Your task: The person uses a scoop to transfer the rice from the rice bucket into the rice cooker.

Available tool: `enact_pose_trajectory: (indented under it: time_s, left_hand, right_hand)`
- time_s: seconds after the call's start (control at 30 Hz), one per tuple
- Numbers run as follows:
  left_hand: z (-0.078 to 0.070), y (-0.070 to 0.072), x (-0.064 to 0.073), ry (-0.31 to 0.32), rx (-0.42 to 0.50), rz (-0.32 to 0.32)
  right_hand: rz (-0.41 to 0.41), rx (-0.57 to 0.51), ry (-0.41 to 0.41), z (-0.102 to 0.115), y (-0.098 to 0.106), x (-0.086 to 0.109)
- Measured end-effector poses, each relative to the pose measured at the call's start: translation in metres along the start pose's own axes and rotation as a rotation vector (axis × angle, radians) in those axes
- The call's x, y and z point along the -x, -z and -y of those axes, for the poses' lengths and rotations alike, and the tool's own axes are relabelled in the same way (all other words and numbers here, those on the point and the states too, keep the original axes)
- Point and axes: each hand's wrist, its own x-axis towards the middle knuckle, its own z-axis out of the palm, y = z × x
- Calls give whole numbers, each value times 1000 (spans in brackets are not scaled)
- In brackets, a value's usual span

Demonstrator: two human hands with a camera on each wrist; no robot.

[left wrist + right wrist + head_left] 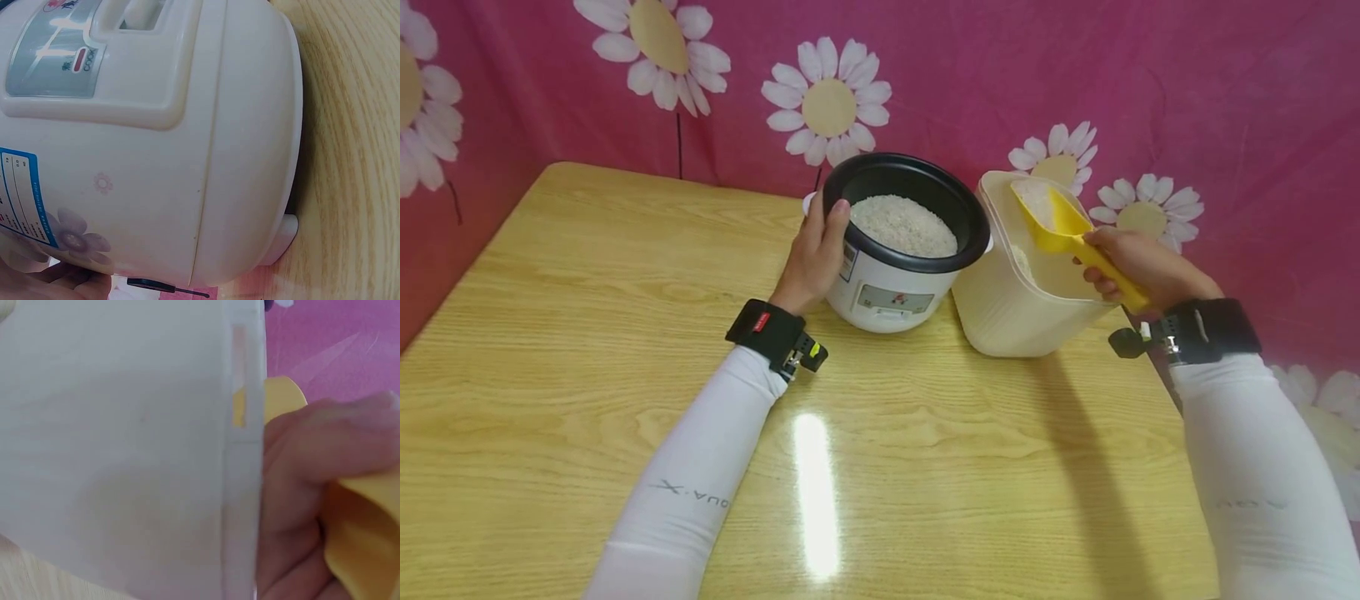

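A white rice cooker (880,300) with a black rim stands lidless, white rice (906,225) heaped inside. My left hand (814,254) grips its left side, thumb up at the rim; in the left wrist view, the fingers (69,281) reach round by the side handle. To the right, a cream rice bin (1007,312) is uncovered. Over its mouth my right hand (1138,262) holds a yellow scoop (1063,221) by the handle, with rice in its bowl. The right wrist view shows the bin's wall (125,444) hiding part of the scoop.
Everything stands on a wooden table (625,400), toward its back edge. A pink cloth with white daisies (827,108) hangs right behind. The bin stands close beside the cooker, near the table's right edge.
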Motion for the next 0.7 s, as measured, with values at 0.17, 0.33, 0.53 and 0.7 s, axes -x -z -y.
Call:
enact_pose_trajectory:
  time_s: [0.17,0.33,0.53,0.7]
  left_hand:
    - [0,0,0,4,9,3]
    - [1,-1,-1,-1,4,3]
    - [2,0,-1,-4,-4,3]
    - [1,1,0,-5,-4,-1]
  right_hand:
    - [-19,-66,7,-3,-1,6]
    - [-19,-138,15,-5,-3,10]
    - [3,-168,38,-6,-3,13]
    - [-22,-102,25,-2,-3,19]
